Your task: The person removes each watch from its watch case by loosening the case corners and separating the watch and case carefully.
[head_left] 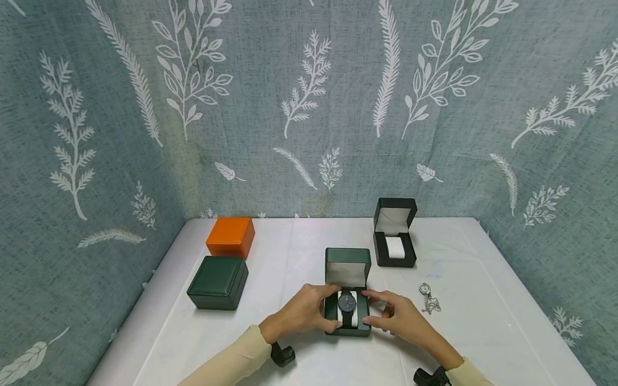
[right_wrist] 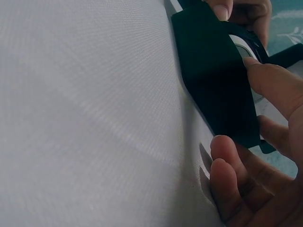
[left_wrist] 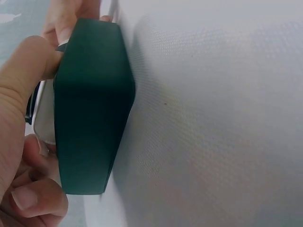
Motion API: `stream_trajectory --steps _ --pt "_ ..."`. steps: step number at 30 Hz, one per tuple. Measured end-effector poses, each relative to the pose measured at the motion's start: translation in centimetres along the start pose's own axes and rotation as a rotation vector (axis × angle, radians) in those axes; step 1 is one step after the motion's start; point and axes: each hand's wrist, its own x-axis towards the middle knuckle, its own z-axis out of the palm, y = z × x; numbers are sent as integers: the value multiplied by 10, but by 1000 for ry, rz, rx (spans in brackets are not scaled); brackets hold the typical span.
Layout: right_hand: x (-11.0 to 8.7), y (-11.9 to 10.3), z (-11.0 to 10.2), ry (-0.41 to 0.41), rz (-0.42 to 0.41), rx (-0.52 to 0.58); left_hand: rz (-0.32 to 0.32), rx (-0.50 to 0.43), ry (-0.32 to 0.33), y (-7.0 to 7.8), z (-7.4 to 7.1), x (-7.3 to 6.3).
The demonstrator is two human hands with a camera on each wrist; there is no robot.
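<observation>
Near the front middle of the white table (head_left: 483,332), the left hand (head_left: 306,308) and the right hand (head_left: 398,315) are apart, 1 at each side of an open green box (left_wrist: 90,109). Both hold its sides with curved fingers, thumbs toward the front and forefingers toward the back. Between them, a black watch (head_left: 346,303) circles a white cushion (head_left: 354,321) inside the box, whose lid stands raised behind. Each wrist wears a small black device (head_left: 282,355), below a cream sleeve (head_left: 236,351). To the right lies a silver keychain (head_left: 430,304); farther back, an open black box (head_left: 409,251) holds another white cushion (head_left: 395,247). At left sit 2 closed boxes: a dark green box (head_left: 219,276) and, just behind it, an orange box (head_left: 230,234). Leaf-patterned cloth (head_left: 270,187) surrounds the table at the back and sides.
</observation>
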Motion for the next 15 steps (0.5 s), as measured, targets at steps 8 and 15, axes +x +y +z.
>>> stream_trajectory --steps 8,15 --pt "1 -2 0 -13 12 -12 9 -10 2 -3 0 0" --pt "1 -2 1 -20 4 -21 -5 -56 -2 -4 -2 3"
